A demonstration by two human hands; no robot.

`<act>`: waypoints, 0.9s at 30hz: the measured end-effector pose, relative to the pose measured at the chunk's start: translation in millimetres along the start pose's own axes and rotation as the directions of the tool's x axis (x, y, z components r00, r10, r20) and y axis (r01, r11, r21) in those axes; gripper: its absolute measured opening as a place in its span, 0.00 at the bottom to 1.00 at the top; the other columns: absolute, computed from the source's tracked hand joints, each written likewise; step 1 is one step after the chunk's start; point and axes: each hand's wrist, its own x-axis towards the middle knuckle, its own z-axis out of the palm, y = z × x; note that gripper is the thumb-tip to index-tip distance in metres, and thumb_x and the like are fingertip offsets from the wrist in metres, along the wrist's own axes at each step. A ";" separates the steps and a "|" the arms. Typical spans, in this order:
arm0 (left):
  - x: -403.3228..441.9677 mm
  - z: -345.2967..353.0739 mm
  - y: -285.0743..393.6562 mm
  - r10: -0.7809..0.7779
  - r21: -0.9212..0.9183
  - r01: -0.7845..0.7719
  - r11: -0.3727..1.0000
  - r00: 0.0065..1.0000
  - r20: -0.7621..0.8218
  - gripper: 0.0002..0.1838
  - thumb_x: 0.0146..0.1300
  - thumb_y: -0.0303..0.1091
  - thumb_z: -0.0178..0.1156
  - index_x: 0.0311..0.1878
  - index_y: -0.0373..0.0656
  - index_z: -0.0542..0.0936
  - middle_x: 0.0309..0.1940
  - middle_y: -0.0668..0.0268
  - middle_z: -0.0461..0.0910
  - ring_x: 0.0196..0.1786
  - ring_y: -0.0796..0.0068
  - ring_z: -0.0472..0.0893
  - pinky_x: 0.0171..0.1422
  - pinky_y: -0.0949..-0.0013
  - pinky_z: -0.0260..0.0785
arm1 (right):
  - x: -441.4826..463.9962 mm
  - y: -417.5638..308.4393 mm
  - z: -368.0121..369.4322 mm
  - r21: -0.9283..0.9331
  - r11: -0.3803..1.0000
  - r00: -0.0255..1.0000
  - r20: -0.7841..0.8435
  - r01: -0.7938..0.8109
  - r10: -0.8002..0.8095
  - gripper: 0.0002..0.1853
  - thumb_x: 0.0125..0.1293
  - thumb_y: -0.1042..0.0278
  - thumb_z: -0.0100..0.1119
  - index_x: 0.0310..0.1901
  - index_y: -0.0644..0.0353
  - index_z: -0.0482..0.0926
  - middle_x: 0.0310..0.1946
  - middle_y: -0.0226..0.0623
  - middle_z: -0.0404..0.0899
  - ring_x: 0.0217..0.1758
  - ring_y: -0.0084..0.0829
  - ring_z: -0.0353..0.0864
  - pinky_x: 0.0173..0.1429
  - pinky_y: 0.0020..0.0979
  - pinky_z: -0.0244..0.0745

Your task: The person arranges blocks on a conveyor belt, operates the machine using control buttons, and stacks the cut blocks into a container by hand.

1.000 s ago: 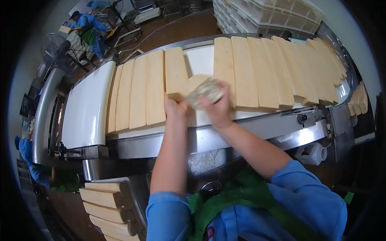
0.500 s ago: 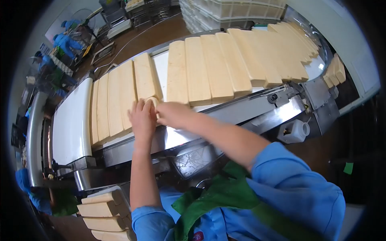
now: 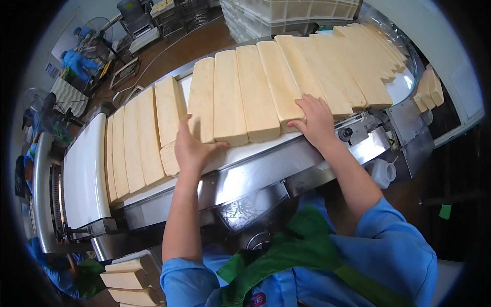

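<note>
A: How is the left grip [image 3: 192,149] posed?

B: Spread wide. The fingers point away from the body, the thumb stretches out to the right, and there's nothing clasped in it. The forearm comes up nearly straight from its blue sleeve [image 3: 186,281].

A: What's around it?

B: A short block [image 3: 169,156] sits just left of it. One long block [image 3: 202,94] has its near end in the space between thumb and fingers; whether skin meets it, I can't tell.

A: And the right grip [image 3: 318,125]?

B: Curved over, thumb and fingers well parted, with no block enclosed. The fingertips lie over the near ends of the long cream blocks [image 3: 279,82], the thumb by their front faces. Its forearm slants in from lower right, elbow bent outward.

A: Anything between the two grips?

B: More of those blocks, side by side on the white belt [image 3: 258,146], which shows just in front of them. A steel rail [image 3: 255,171] runs below both grips, on the body's side.
</note>
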 end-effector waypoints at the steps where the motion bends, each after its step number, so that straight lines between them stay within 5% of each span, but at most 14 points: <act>1: 6.4 -4.2 2.5 -0.044 -0.070 0.041 0.997 0.998 -0.039 0.55 0.24 0.39 0.85 0.60 0.38 0.65 0.52 0.48 0.77 0.53 0.56 0.80 0.55 0.61 0.75 | 3.2 -2.6 2.1 0.118 0.991 0.997 -0.026 -0.064 0.067 0.30 0.54 0.51 0.69 0.55 0.60 0.73 0.57 0.50 0.72 0.64 0.46 0.68 0.66 0.46 0.62; 5: 37.2 -46.7 47.4 -0.225 -0.177 0.191 0.966 0.955 -0.196 0.52 0.32 0.46 0.84 0.60 0.37 0.64 0.46 0.51 0.79 0.47 0.64 0.80 0.53 0.65 0.74 | 34.4 -27.8 8.8 0.534 0.806 0.877 -0.222 -0.256 0.426 0.27 0.58 0.55 0.68 0.53 0.62 0.72 0.51 0.48 0.75 0.56 0.45 0.73 0.61 0.39 0.66; 8: 109.3 -52.8 25.7 -0.186 -0.417 0.040 0.908 0.930 -0.317 0.47 0.45 0.54 0.76 0.60 0.33 0.66 0.47 0.52 0.78 0.49 0.60 0.79 0.57 0.61 0.69 | 115.3 -45.8 -8.4 0.726 0.679 0.679 -0.442 -0.112 0.586 0.25 0.64 0.51 0.63 0.53 0.63 0.72 0.49 0.44 0.78 0.55 0.38 0.76 0.63 0.38 0.65; 10: 137.1 -74.9 36.6 -0.386 -0.850 0.326 0.414 0.909 0.161 0.44 0.56 0.67 0.55 0.61 0.35 0.68 0.56 0.54 0.75 0.60 0.53 0.73 0.67 0.40 0.51 | 150.8 -42.2 -44.8 0.987 -0.071 0.725 0.153 -0.142 0.671 0.24 0.65 0.48 0.58 0.52 0.62 0.74 0.49 0.41 0.79 0.53 0.36 0.78 0.61 0.38 0.69; 11: 143.4 -92.1 44.9 -0.311 -0.852 0.522 -0.034 0.805 0.506 0.44 0.61 0.73 0.41 0.62 0.40 0.69 0.62 0.58 0.73 0.67 0.50 0.69 0.71 0.26 0.37 | 165.8 -40.3 -53.2 0.870 -0.461 0.741 0.426 -0.178 0.519 0.24 0.66 0.47 0.56 0.51 0.61 0.75 0.49 0.40 0.80 0.53 0.35 0.79 0.60 0.38 0.70; 13: 164.1 -36.8 -13.0 -0.072 -0.835 0.509 -0.210 0.844 0.532 0.27 0.63 0.58 0.53 0.55 0.46 0.74 0.49 0.62 0.78 0.53 0.57 0.76 0.61 0.43 0.62 | 168.4 14.3 15.8 0.662 -0.692 0.896 0.442 -0.289 0.049 0.23 0.67 0.47 0.53 0.51 0.59 0.77 0.46 0.39 0.82 0.48 0.34 0.81 0.54 0.38 0.75; 14: 179.0 -15.3 -58.0 0.006 -0.814 0.528 -0.242 0.840 0.542 0.19 0.61 0.51 0.60 0.48 0.48 0.78 0.41 0.65 0.80 0.43 0.62 0.79 0.52 0.53 0.73 | 167.5 15.1 27.9 0.669 -0.679 0.891 0.451 -0.300 0.051 0.21 0.67 0.50 0.52 0.50 0.58 0.77 0.44 0.37 0.82 0.43 0.34 0.83 0.50 0.39 0.78; 15: 161.6 -12.9 -36.7 -0.340 -0.947 0.317 -0.052 0.886 0.316 0.12 0.60 0.46 0.60 0.40 0.51 0.79 0.34 0.68 0.80 0.37 0.68 0.80 0.44 0.58 0.76 | 166.2 15.4 39.0 0.676 -0.667 0.886 0.460 -0.312 0.052 0.19 0.67 0.53 0.52 0.50 0.58 0.78 0.41 0.36 0.83 0.39 0.35 0.84 0.45 0.39 0.81; 17: 131.0 -7.5 -48.5 -0.335 -0.950 0.292 -0.112 0.889 0.313 0.11 0.61 0.42 0.58 0.42 0.49 0.79 0.33 0.70 0.81 0.37 0.75 0.81 0.42 0.64 0.77 | 136.2 3.1 25.7 0.743 -0.609 0.885 0.444 -0.277 0.139 0.20 0.66 0.54 0.53 0.52 0.60 0.77 0.43 0.38 0.82 0.44 0.33 0.83 0.51 0.38 0.80; 18: 108.8 -10.5 -52.4 -0.284 -0.961 0.257 -0.108 0.918 0.277 0.17 0.58 0.47 0.61 0.46 0.49 0.79 0.37 0.67 0.81 0.41 0.70 0.80 0.46 0.61 0.76 | 111.5 4.3 39.9 0.921 -0.366 0.923 0.250 -0.134 0.292 0.21 0.66 0.53 0.53 0.53 0.61 0.76 0.47 0.40 0.81 0.49 0.32 0.81 0.56 0.36 0.78; 19: 84.6 -18.3 -64.3 -0.231 -0.968 0.229 -0.103 0.941 0.247 0.23 0.55 0.51 0.63 0.51 0.50 0.78 0.41 0.64 0.81 0.45 0.65 0.80 0.49 0.59 0.75 | 85.7 -4.1 40.5 0.956 -0.293 0.970 0.068 0.003 0.233 0.23 0.68 0.52 0.50 0.55 0.62 0.74 0.52 0.41 0.79 0.53 0.33 0.79 0.60 0.35 0.75; 20: 44.8 -50.4 -46.8 -0.162 -0.921 0.323 -0.220 0.919 0.361 0.30 0.54 0.49 0.63 0.58 0.48 0.73 0.49 0.60 0.78 0.51 0.63 0.78 0.55 0.58 0.72 | 78.1 3.3 21.0 0.696 -0.601 0.894 0.442 -0.393 -0.074 0.26 0.67 0.50 0.49 0.59 0.62 0.71 0.56 0.43 0.76 0.56 0.36 0.78 0.60 0.36 0.74; 22: -33.5 -111.4 -20.2 -0.060 -0.850 0.380 -0.364 0.902 0.428 0.43 0.52 0.47 0.64 0.71 0.45 0.60 0.63 0.54 0.68 0.62 0.59 0.71 0.65 0.57 0.65 | 36.0 -65.2 -23.1 0.670 -0.596 0.874 0.471 -0.443 -0.119 0.32 0.65 0.46 0.50 0.63 0.61 0.68 0.58 0.41 0.75 0.59 0.36 0.77 0.64 0.39 0.72; 27: -203.1 -206.1 -54.6 -0.151 -0.971 -0.111 -0.213 0.985 -0.079 0.50 0.49 0.47 0.68 0.72 0.37 0.55 0.66 0.49 0.66 0.64 0.54 0.72 0.65 0.54 0.69 | -11.0 -194.8 -24.0 0.526 -0.620 0.813 0.340 -0.582 -0.474 0.47 0.55 0.46 0.62 0.71 0.64 0.56 0.67 0.50 0.64 0.65 0.45 0.71 0.67 0.44 0.70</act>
